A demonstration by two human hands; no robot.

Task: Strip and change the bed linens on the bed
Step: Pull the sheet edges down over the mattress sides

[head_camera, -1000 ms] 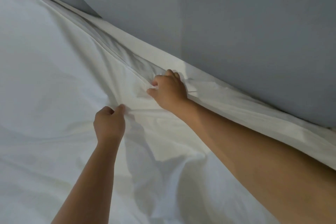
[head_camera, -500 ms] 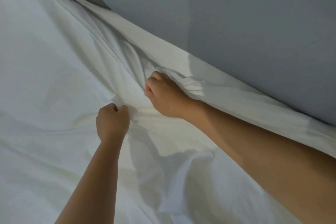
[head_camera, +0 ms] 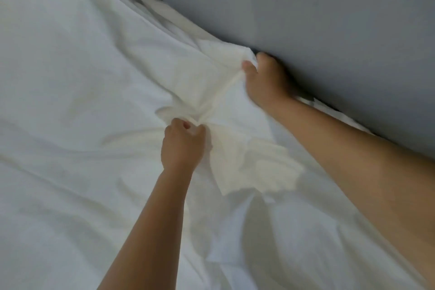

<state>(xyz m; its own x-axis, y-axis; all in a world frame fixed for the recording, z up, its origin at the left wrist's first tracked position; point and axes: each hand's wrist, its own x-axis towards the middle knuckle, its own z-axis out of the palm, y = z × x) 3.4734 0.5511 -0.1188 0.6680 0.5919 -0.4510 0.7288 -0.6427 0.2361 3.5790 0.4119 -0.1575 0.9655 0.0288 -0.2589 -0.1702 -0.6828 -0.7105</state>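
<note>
A white bed sheet (head_camera: 82, 106) covers the bed and fills most of the view. My left hand (head_camera: 182, 146) grips a bunched fold of it near the middle. My right hand (head_camera: 266, 82) is up against the grey wall and pinches the sheet's far edge, which it holds lifted and crumpled. A taut ridge of fabric runs between my two hands. Below them a loose flap of the sheet lies folded over on the bed.
A grey wall (head_camera: 306, 7) runs diagonally along the far side of the bed, tight against its edge. More white fabric (head_camera: 329, 107) shows in the narrow gap beside my right forearm.
The sheet's far edge has come up from along the wall and bunched between my hands. My right hand has shifted right, closer to the wall. The view has swung left.
</note>
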